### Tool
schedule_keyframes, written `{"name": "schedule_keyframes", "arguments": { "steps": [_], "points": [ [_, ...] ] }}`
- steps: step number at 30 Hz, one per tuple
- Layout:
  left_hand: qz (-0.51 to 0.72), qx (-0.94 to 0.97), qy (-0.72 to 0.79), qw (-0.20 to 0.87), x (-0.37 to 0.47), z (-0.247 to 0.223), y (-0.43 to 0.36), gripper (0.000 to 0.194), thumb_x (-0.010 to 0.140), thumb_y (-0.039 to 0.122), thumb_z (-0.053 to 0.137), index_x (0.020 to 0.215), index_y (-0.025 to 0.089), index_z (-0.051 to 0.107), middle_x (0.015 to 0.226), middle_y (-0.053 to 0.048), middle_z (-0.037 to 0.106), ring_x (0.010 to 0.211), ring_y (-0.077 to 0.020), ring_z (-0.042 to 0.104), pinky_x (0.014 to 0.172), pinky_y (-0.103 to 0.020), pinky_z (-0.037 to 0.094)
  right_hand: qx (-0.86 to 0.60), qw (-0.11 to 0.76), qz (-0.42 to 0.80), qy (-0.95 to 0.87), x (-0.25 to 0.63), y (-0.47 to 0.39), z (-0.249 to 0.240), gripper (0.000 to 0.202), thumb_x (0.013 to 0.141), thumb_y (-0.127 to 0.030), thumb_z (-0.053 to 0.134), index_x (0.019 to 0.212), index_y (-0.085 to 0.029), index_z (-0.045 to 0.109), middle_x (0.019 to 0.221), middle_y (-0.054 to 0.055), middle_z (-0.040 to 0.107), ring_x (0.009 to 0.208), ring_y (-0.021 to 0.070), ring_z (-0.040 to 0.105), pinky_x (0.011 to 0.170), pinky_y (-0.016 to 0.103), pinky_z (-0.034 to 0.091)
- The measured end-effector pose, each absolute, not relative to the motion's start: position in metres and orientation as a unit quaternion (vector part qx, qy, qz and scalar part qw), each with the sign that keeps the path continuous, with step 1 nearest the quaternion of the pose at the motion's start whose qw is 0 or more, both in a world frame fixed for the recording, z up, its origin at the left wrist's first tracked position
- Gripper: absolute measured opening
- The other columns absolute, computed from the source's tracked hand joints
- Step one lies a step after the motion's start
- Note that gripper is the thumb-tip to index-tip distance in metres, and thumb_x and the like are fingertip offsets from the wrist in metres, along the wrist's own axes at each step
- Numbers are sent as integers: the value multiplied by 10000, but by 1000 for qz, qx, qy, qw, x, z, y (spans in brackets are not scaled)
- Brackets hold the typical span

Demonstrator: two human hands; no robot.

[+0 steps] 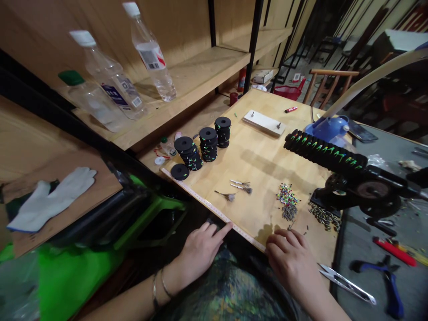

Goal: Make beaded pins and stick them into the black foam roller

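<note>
Hands (200, 252) at table edge (249, 237), black spools (208, 145) beyond, scissors (347, 284) near right.

Three clear plastic bottles (155, 58) stood on the wooden shelf (197, 73), one with a green cap (71, 77); a white glove (63, 196) lay on brown cardboard (96, 198) at the left, and a wooden chair (334, 72) stood near a red basket (290, 92)
</note>
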State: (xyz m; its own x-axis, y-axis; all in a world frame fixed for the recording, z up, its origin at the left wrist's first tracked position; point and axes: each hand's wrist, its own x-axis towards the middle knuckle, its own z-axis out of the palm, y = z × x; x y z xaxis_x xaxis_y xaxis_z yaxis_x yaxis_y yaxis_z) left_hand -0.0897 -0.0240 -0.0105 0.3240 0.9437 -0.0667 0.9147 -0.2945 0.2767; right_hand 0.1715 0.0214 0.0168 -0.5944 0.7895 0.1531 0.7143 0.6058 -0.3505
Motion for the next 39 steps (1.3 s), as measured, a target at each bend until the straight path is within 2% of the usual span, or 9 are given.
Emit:
{"name": "schedule_keyframes", "arguments": {
  "steps": [8,10,13,15,18,23,27,32,39],
  "points": [
    [120,791,580,150,-86,0,-23,445,913,208,511,1356,239,485,823,-43,615,760,-210,580,654,-319,518,-429,134,153,-880,171,26,24,157,850,-141,547,731,-218,616,749,22,664,893,238,549,871,409,344],
    [199,782,564,176,-77,12,-22,392,918,204,503,1309,224,521,885,-52,636,783,-193,603,707,-313,529,-425,120,172,-881,172,28,28,150,862,-150,537,751,-216,614,748,26,648,878,231,544,841,388,369],
    [320,759,512,244,-56,32,-17,321,914,175,504,1229,219,551,1063,-63,647,949,-176,617,856,-283,510,-426,108,200,-876,173,30,34,152,859,-138,535,740,-214,593,729,21,618,808,209,557,756,334,408],
    [333,753,483,297,-39,40,-13,287,901,166,514,1183,207,559,1119,-68,646,1014,-182,609,896,-277,495,-427,119,221,-869,172,30,38,169,856,-122,517,724,-211,576,716,19,605,755,195,567,696,304,422],
    [274,767,485,319,-20,43,-6,261,898,154,480,1149,166,550,1011,-81,677,901,-209,638,797,-311,511,-421,150,254,-858,169,29,45,176,841,-104,494,718,-209,565,715,22,611,717,182,584,645,274,438],
    [217,789,499,287,-10,37,-1,132,883,150,442,862,167,571,772,-56,635,698,-197,598,628,-288,438,-417,169,268,-852,165,27,53,173,809,-75,501,733,-211,577,729,16,636,698,166,613,630,245,464],
    [268,765,493,317,-10,38,1,114,823,116,485,747,177,543,677,-10,568,614,-145,527,558,-241,351,-426,163,275,-846,163,25,55,166,822,-78,504,762,-209,588,757,18,646,707,163,625,638,237,474],
    [346,646,516,444,-12,39,5,121,724,92,522,637,173,505,532,64,402,485,-85,377,474,-206,262,-386,147,265,-871,164,30,63,146,867,-101,495,836,-200,598,804,40,649,776,183,611,684,268,469],
    [409,526,521,533,-26,44,4,95,701,170,540,618,165,493,534,61,398,520,-89,368,504,-204,281,-350,150,202,-902,172,49,73,201,833,-45,470,936,-189,564,835,64,650,789,201,600,663,288,469]
  ]
}}
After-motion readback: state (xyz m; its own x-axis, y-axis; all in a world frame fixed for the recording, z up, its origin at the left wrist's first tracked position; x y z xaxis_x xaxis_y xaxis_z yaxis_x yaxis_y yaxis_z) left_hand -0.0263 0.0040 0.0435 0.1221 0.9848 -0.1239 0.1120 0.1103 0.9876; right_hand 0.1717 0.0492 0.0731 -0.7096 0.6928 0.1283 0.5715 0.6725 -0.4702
